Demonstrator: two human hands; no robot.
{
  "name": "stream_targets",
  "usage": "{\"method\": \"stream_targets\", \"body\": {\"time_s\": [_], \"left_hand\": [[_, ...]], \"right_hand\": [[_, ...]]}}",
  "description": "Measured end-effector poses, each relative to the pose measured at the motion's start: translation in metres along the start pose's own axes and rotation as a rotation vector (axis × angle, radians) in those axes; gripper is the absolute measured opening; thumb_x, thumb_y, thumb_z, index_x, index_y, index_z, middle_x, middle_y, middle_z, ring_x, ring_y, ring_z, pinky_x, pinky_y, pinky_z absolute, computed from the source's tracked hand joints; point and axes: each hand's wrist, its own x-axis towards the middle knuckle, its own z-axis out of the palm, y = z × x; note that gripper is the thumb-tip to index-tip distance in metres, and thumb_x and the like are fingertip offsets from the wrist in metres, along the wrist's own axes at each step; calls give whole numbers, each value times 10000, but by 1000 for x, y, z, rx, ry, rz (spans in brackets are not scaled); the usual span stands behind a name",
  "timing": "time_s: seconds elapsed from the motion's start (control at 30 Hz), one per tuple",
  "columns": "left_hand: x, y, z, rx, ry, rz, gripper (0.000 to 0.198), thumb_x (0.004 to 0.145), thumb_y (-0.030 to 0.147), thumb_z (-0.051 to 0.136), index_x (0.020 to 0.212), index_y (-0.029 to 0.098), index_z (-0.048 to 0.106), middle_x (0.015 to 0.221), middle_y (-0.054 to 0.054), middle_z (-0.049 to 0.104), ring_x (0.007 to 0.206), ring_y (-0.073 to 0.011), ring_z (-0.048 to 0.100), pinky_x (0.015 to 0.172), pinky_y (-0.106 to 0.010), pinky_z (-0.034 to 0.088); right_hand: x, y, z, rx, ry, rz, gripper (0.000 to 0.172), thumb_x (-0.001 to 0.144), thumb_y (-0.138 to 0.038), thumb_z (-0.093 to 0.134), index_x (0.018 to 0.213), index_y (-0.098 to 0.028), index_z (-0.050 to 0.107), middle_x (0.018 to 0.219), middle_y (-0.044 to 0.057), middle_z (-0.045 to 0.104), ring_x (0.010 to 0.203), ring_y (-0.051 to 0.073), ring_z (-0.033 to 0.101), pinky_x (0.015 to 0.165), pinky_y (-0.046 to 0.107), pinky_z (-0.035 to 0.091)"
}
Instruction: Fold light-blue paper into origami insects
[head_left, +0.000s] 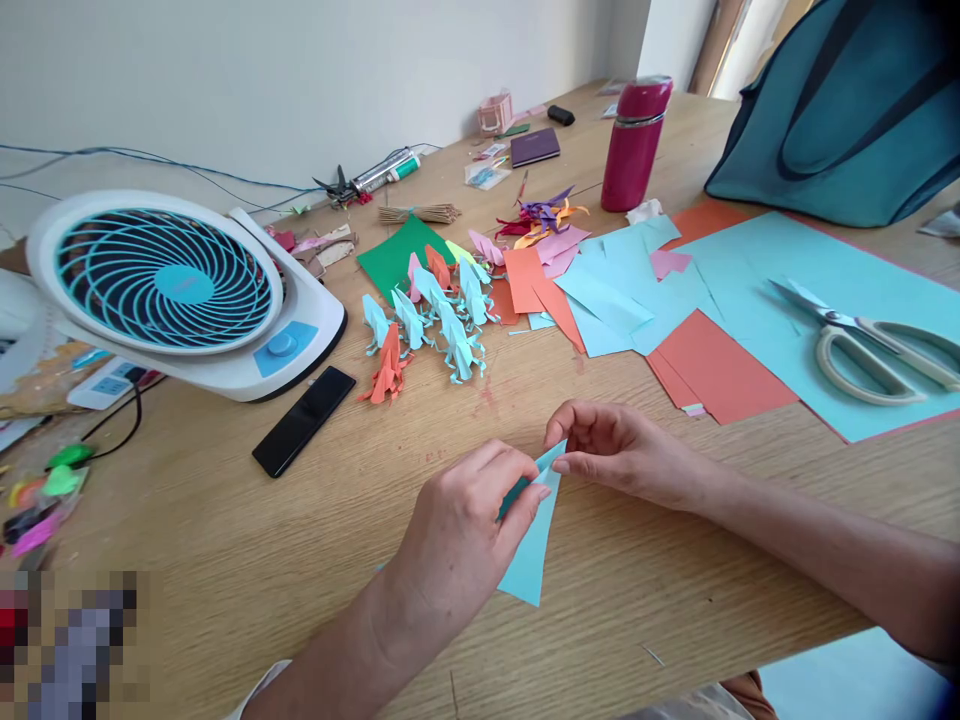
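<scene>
A light blue folded paper triangle (534, 545) lies on the wooden table (300, 560), pointing toward me. My left hand (457, 535) pinches its upper left part, fingers closed on the paper. My right hand (626, 455) pinches the top tip of the same piece from the right. Beyond them stand several finished folded paper figures (435, 315) in light blue, orange and pink.
A white and teal desk fan (172, 285) and a black phone (304, 420) sit at left. Sheets of blue and orange paper (720, 370), scissors (874, 340), a magenta bottle (634, 140) and a teal bag (847, 110) lie at right and back.
</scene>
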Motion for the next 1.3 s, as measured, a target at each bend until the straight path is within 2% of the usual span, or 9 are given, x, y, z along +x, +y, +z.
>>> {"method": "stream_targets", "body": {"time_s": [0.17,0.3,0.47,0.8,1.1,1.3], "left_hand": [[2,1,-1,-10,28,9,57,913,178,592,865,199,613,852,26,647,750,-107,595,664,-241,412],[2,2,-1,-18,40,12,60,900,157,604,855,195,615,855,23,647,756,-109,595,670,-241,420],[0,5,-1,-6,50,31,64,912,160,580,872,199,611,869,16,647,768,-117,600,670,-247,429],[-1,6,-1,13,38,58,150,927,156,545,1028,234,625,965,7,663,880,-136,634,739,-250,458],[0,7,-1,42,41,26,55,914,170,565,886,207,595,894,5,661,802,-139,616,682,-259,436],[0,6,0,47,48,31,57,912,161,565,896,212,585,885,16,660,791,-137,612,681,-258,432]], "right_hand": [[1,-3,0,116,60,57,335,718,-372,821,906,-183,618,765,-33,604,704,95,559,666,236,429],[1,-5,2,134,56,84,310,715,-379,821,856,-175,635,783,-19,649,717,104,584,698,253,453],[-1,-6,5,136,61,48,274,734,-380,807,828,-174,653,734,-29,641,685,99,567,686,253,455],[-2,-8,6,101,95,30,272,740,-403,798,813,-176,668,695,-29,633,665,102,554,675,255,452],[-4,-7,6,78,113,21,271,743,-420,791,806,-181,679,712,-14,648,680,117,570,692,270,479],[-4,-10,7,53,135,29,299,732,-450,790,778,-179,672,684,-13,643,660,123,575,680,276,478]]}}
